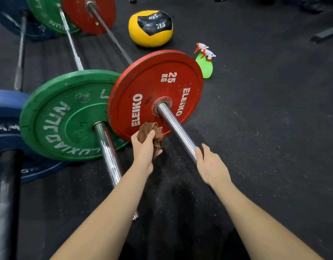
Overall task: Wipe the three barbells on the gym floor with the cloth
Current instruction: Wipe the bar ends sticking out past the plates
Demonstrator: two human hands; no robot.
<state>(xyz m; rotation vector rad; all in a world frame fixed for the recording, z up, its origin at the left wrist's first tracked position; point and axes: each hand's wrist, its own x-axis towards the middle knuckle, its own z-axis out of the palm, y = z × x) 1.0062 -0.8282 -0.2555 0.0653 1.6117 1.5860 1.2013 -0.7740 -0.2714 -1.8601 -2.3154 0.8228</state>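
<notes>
blue-plate barbell [8, 184]: far left on the gym floor [274, 128], dark sleeve pointing at the camera, no hand near it
green-plate barbell [64, 117]: next one over, plate just beside the red one, chrome sleeve running down under the left forearm, nothing touching it
left hand [145, 152]: grip is bunched round the brown cloth [155, 135], fingers curled into it, holding it against the bottom edge of the red plate's face
red-plate barbell [156, 87]: rightmost of the three, 25 kg Eleiko plate, shiny sleeve sticking out toward the camera
right hand [210, 166]: grip spread, fingers straight, sitting at the near end of that sleeve. Maybe steadying it, can't tell if it's actually pressing
spray bottles [206, 66]: two green ones standing behind the red plate, yellow 2 kg medicine ball [150, 34] further back
progress: my guess is the red one is being done right now, plate first. No streaks or wet patches show anywhere, so no idea whether green and blue are finished or waiting
</notes>
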